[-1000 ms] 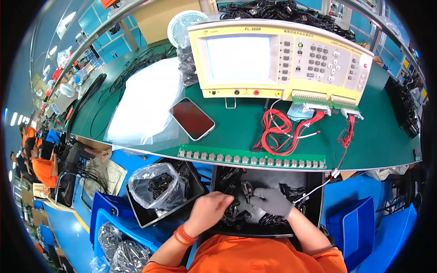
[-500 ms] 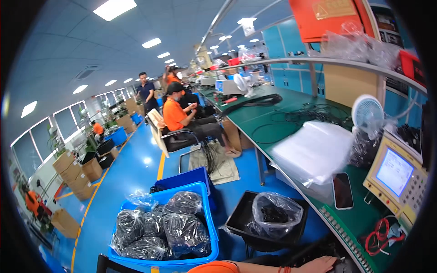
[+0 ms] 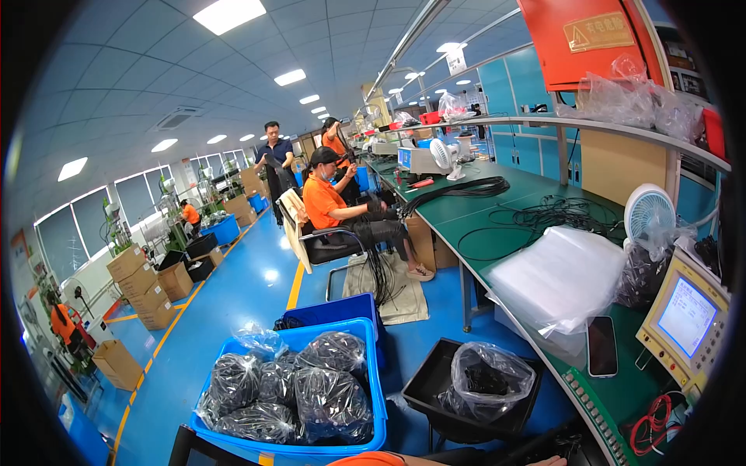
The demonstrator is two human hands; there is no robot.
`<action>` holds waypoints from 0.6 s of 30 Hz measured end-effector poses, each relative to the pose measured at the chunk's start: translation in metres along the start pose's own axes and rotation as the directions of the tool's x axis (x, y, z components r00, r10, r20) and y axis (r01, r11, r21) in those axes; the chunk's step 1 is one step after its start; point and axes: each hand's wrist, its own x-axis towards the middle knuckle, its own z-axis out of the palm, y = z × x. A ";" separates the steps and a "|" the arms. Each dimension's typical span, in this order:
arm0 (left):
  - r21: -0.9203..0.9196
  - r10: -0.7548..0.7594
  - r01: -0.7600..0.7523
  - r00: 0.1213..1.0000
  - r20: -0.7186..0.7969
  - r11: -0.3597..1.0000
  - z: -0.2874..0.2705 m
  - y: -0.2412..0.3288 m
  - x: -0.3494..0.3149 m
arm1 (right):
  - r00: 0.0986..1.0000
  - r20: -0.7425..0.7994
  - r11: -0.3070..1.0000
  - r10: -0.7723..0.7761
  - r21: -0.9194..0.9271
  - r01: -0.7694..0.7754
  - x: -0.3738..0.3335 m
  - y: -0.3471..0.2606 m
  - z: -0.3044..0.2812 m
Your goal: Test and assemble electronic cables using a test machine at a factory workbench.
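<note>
Left hand (image 3: 550, 461) at lower edge, near black cables (image 3: 567, 446) beside green bench (image 3: 445, 223); cannot tell grip (fingers mostly cropped). Right hand out of view. Step seems cable handling; next move calls for eyes down on cables.

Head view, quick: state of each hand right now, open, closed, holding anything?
Left hand: only a sliver shows at the lower edge; cannot tell whether open, closed or holding anything.
Right hand: not in view.
</note>
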 end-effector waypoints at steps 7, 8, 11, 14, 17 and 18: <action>0.004 -0.322 0.323 0.941 0.106 0.946 -0.014 0.011 0.003 | 0.699 0.104 0.505 0.708 0.617 -0.604 -0.013 -0.008 0.022; 0.003 -0.319 0.321 0.942 0.107 0.947 -0.011 0.012 0.003 | 0.699 0.101 0.506 0.708 0.617 -0.603 -0.005 -0.028 0.014; -0.236 -0.504 0.521 0.854 0.131 0.821 -0.009 0.011 0.001 | 0.821 -0.001 0.820 0.571 0.061 -0.569 0.011 -0.055 -0.002; -0.244 -0.449 0.482 0.875 0.180 0.842 -0.006 0.003 -0.001 | 0.874 -0.094 0.865 0.477 -0.126 -0.486 0.011 -0.072 -0.004; -0.527 -0.282 0.299 0.952 0.115 0.795 0.063 -0.063 -0.008 | 0.806 -0.124 0.814 0.579 0.140 -0.564 0.024 -0.087 -0.007; -0.779 -0.398 0.359 0.904 0.154 0.514 0.023 -0.027 0.002 | 0.820 -0.203 0.814 0.535 0.382 -0.437 0.021 -0.051 0.016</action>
